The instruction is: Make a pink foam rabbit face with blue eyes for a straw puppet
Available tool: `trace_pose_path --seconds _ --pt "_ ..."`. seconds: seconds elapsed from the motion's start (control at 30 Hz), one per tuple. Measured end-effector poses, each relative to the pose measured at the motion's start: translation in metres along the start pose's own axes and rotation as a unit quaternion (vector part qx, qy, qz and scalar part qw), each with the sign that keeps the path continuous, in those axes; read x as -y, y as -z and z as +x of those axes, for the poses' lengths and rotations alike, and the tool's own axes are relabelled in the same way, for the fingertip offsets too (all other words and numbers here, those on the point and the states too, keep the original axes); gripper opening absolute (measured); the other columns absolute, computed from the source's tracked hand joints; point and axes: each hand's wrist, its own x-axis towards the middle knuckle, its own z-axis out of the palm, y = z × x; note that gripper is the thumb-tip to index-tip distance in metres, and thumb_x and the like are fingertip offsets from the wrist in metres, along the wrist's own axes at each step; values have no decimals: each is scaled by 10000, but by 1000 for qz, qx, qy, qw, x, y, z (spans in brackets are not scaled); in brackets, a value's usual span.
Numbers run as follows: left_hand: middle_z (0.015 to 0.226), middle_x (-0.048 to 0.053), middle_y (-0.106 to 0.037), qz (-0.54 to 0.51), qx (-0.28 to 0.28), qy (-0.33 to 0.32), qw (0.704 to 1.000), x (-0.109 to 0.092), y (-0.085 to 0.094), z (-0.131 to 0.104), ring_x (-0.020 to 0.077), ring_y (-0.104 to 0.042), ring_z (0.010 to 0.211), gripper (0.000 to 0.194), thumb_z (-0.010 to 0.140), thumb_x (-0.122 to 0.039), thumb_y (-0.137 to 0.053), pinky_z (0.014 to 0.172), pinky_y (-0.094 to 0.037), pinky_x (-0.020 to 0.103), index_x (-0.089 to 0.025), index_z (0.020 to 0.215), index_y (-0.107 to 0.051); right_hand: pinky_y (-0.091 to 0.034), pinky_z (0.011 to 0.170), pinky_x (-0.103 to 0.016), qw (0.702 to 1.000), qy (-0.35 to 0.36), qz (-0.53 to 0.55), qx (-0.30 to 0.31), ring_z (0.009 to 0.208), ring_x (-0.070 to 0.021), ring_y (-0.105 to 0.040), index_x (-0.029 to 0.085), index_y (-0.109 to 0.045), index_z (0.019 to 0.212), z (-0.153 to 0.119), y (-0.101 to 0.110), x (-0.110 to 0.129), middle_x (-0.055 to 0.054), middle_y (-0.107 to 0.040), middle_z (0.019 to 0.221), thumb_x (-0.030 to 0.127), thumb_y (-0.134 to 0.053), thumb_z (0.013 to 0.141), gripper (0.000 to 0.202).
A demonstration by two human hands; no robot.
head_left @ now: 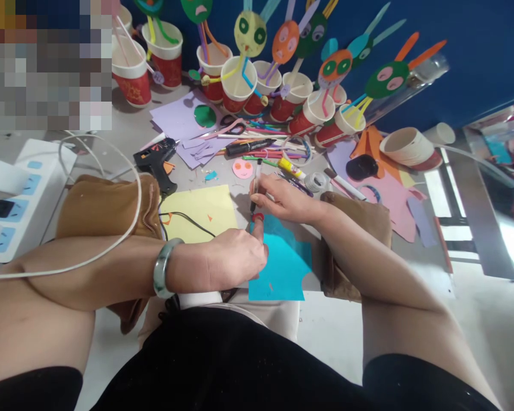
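- Paper (pixel 282 268), bright blue with cut edges, lies at the front edge of the table, partly jutting over it, between the two forearms.
- Small red piece (pixel 257 217) at the blue paper's far left corner, under the left index fingertip.
- Left hand (pixel 235 257): index finger stretched out, the others curled in; whether they grip anything, I cannot tell.
- Right hand (pixel 282 197): thumb and fingers closed round a pen (pixel 259 169), held nearly upright, its tip down beside the red piece.
- Yellow sheet (pixel 201 205) to the left of the blue one, partly beneath the left hand.
- Pink disc (pixel 243 168) with orange spots just beyond the hands; yellow glue stick (pixel 291 168) to its right.
- Black glue gun (pixel 154 160) farther left, near a purple sheet (pixel 167 119).
- Red-and-white paper cups (pixel 239 83) along the back, many with colourful paper-faced figures standing in them.
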Motion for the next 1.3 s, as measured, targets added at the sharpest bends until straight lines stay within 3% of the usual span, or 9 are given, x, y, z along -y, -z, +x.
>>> trace_pose_path --seconds 0.47,0.6,0.77,1.0,1.3 --pt "1573 374 -491 -27 5 5 1000 2 -2 1 325 -789 841 473 1006 -385 -633 586 -578 368 -73 1358 -684 -502 639 -327 982 -121 117 -86 659 -186 -659 235 -557 967 -27 -5 -9 -19 -684 759 620 -543 1037 392" --pt "1624 376 -420 -26 8 13 1000 1 1 0 319 -796 844 415 1019 -298 -583 592 -578 363 -60 1342 -689 -520 611 -322 972 -145 124 -136 645 -183 -671 232 -579 937 -40 -13 -2 -28 -687 752 666 -549 1014 442" --pt "1647 386 -369 -13 13 12 1000 2 5 -3 322 -799 861 401 1007 -287 -615 626 -591 368 -57 1327 -690 -531 630 -320 955 -175 94 -220 652 -168 -645 214 -616 866 -56 -25 10 -38 -668 787 650 -591 999 456" --pt "1674 383 -318 -4 40 19 999 2 16 -10 311 -803 902 371 1034 -261 -548 670 -594 354 -48 1302 -690 -531 662 -329 944 -197 23 -266 686 -162 -632 196 -673 796 -73 -39 23 -62 -663 868 533 -554 1046 436" --pt "1628 351 -435 -21 32 27 999 5 28 -17 253 -768 794 367 1016 -198 -455 634 -563 353 -62 1222 -727 -541 653 -411 937 -156 -65 -305 745 -227 -631 253 -601 923 -88 -62 40 -54 -647 836 318 -577 1042 138"
